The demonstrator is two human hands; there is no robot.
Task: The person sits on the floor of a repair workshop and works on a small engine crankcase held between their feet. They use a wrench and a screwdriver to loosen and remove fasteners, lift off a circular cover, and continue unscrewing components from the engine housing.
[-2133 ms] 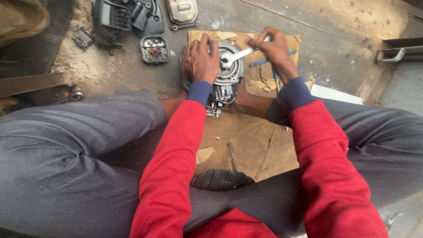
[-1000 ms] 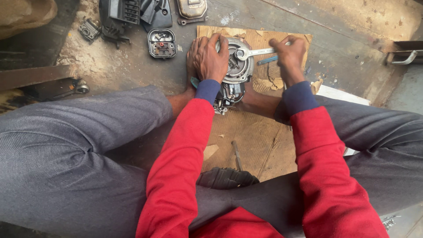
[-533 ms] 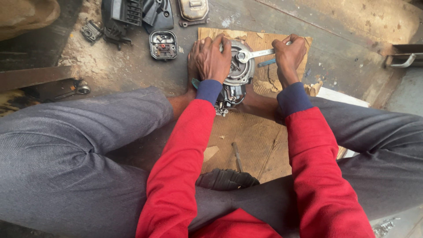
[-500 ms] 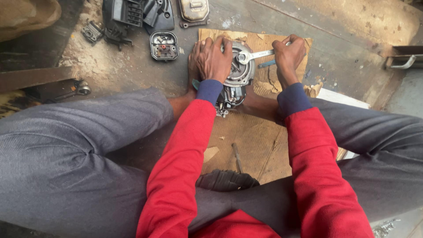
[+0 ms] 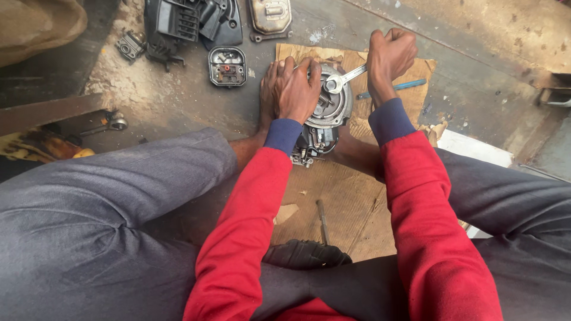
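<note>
A small grey engine block (image 5: 329, 116) sits on a sheet of brown cardboard (image 5: 342, 196) between my feet. My left hand (image 5: 295, 89) lies flat over the engine's left side and holds it down. My right hand (image 5: 388, 56) is closed around the handle of a silver wrench (image 5: 344, 78), whose head sits on a nut at the engine's centre. Both arms are in red sleeves with blue cuffs.
Black plastic engine covers (image 5: 193, 21), a small square metal part (image 5: 226, 64) and a metal cover (image 5: 270, 15) lie on the dirty concrete beyond. A blue pen-like tool (image 5: 392, 88) and a thin rod (image 5: 323, 221) rest on the cardboard. A black shoe (image 5: 306, 254) is near me.
My right hand has swung the wrench handle upward and away from me, turning about the engine's centre. The left hand has stayed pressed on the engine.
</note>
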